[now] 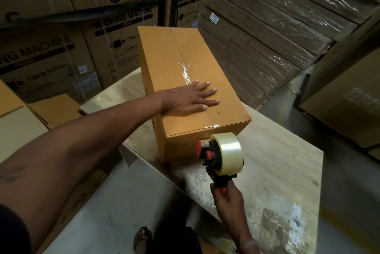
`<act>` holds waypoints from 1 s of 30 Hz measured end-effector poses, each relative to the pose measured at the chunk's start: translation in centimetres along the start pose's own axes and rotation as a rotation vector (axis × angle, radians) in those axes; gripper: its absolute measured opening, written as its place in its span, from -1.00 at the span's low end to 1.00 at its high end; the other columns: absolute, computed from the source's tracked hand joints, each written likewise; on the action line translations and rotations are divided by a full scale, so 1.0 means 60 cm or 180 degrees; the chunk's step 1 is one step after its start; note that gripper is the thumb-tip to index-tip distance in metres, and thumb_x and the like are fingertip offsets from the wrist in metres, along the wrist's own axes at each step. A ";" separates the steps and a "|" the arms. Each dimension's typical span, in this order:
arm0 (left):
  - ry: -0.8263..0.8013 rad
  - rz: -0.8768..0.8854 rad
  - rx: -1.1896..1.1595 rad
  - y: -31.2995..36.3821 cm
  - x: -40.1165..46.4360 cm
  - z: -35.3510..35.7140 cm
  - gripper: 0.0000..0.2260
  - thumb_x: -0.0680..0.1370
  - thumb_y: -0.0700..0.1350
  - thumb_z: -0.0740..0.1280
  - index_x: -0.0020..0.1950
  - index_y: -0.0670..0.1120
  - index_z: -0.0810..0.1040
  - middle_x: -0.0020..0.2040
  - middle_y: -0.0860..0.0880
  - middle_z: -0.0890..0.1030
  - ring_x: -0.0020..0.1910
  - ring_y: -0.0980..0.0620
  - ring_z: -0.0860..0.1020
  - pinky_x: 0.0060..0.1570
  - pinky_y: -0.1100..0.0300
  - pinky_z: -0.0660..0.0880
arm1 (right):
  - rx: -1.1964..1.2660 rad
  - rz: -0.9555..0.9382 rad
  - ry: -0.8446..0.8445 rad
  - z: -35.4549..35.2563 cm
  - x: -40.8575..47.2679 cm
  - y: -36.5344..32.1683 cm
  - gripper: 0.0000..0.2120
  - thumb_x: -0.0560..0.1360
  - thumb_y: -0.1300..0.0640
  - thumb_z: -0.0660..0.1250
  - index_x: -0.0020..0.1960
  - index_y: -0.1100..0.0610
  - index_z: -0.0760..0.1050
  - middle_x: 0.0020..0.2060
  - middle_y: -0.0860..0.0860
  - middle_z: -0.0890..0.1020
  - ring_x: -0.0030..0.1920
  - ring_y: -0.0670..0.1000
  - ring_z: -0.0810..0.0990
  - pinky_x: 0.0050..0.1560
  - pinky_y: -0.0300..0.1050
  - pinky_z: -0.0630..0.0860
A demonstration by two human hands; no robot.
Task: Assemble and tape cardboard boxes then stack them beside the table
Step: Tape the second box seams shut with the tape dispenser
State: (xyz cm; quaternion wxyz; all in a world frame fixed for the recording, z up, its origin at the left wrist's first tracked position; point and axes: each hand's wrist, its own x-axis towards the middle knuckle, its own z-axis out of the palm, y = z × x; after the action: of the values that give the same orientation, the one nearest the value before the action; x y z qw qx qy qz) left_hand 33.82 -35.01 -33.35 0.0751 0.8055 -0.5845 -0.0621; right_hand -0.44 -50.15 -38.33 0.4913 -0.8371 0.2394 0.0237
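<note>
— What are the hands doing?

— The right hand (pixel 225 194) is clenched around the handle of a tape dispenser (pixel 221 154), its clear roll at the near end of a closed cardboard box (pixel 191 89). The left hand (pixel 192 98) lies flat and unclenched on the box's taped top seam.

— And the box?

— On the worn table (pixel 277 171), lengthwise — washing-machine cartons (pixel 115 19) stacked behind.

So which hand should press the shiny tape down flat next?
Probably the left hand. It already lies flat and open on top of the brown cardboard box, right beside the clear tape strip. The right hand is busy gripping the red-and-black tape dispenser, down by the box's near end.
</note>
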 end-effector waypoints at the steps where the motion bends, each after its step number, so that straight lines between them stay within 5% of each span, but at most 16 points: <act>1: -0.0009 0.0074 -0.0024 0.010 0.004 0.001 -0.53 0.76 0.18 -0.08 0.69 0.20 0.03 0.71 -0.02 -0.11 0.67 -0.07 -0.28 0.60 -0.16 -0.31 | 0.0048 0.0063 -0.0008 0.004 0.007 0.000 -0.88 0.60 0.20 0.39 0.03 -0.01 0.55 -0.30 0.14 0.59 -0.37 -0.06 0.48 -0.31 -0.19 0.41; 6: 0.0041 0.0295 -0.0068 0.060 0.043 0.016 -0.53 0.76 0.19 -0.09 0.69 0.20 0.03 0.71 -0.03 -0.09 0.67 -0.07 -0.26 0.60 -0.16 -0.32 | 0.0147 0.0312 0.0016 0.017 0.033 0.006 -0.85 0.59 0.08 0.44 -0.05 0.16 0.56 -0.28 0.13 0.64 -0.26 0.14 0.59 -0.18 0.05 0.50; 9: 0.0033 0.0288 -0.0033 0.076 0.068 0.020 -0.52 0.76 0.18 -0.09 0.69 0.19 0.02 0.71 -0.04 -0.09 0.67 -0.08 -0.26 0.60 -0.19 -0.31 | 0.0224 0.0376 -0.0045 0.006 0.047 -0.006 -0.74 0.60 0.02 0.44 -0.13 0.19 0.59 -0.35 0.02 0.68 -0.35 -0.12 0.62 -0.22 -0.11 0.49; 14: 0.0144 0.0275 -0.0030 0.083 0.074 0.026 -0.53 0.76 0.16 -0.11 0.69 0.20 0.02 0.71 -0.03 -0.08 0.67 -0.07 -0.26 0.60 -0.18 -0.33 | 0.0367 0.0488 -0.0198 0.006 0.060 -0.014 -0.69 0.61 0.01 0.42 -0.18 0.21 0.65 -0.33 0.04 0.74 -0.32 -0.01 0.69 -0.18 -0.13 0.52; 17: 0.0182 0.0319 -0.0027 0.085 0.073 0.031 -0.53 0.76 0.15 -0.12 0.70 0.19 0.01 0.71 -0.02 -0.07 0.67 -0.07 -0.26 0.59 -0.19 -0.35 | 0.0180 0.0252 0.0010 0.020 0.062 -0.007 -0.52 0.62 -0.06 0.40 -0.31 0.28 0.58 -0.49 0.07 0.63 -0.41 0.00 0.63 -0.30 -0.36 0.48; 19: 0.0189 0.0342 0.0003 0.087 0.074 0.032 -0.53 0.76 0.15 -0.13 0.70 0.19 0.01 0.71 0.00 -0.06 0.67 -0.07 -0.25 0.57 -0.22 -0.37 | 0.0092 0.0022 0.0188 0.026 0.066 -0.001 -0.53 0.60 -0.10 0.42 -0.34 0.21 0.50 -0.55 0.02 0.52 -0.49 -0.02 0.51 -0.38 -0.33 0.39; 30: 0.0147 0.0336 -0.0087 0.076 0.078 0.029 -0.52 0.75 0.13 -0.13 0.70 0.16 0.02 0.71 0.01 -0.05 0.67 -0.07 -0.26 0.57 -0.25 -0.36 | -0.1330 -0.0681 0.0643 0.028 0.090 0.001 -0.62 0.45 0.31 0.46 -0.39 0.01 0.39 -0.56 -0.08 0.42 -0.57 -0.07 0.36 -0.56 -0.29 0.19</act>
State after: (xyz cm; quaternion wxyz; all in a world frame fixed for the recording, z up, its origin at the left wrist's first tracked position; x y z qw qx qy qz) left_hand 30.70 -40.94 -34.25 0.1028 0.7737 -0.6234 -0.0474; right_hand 4.64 -50.81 -40.72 0.2810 -0.9391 0.1872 -0.0631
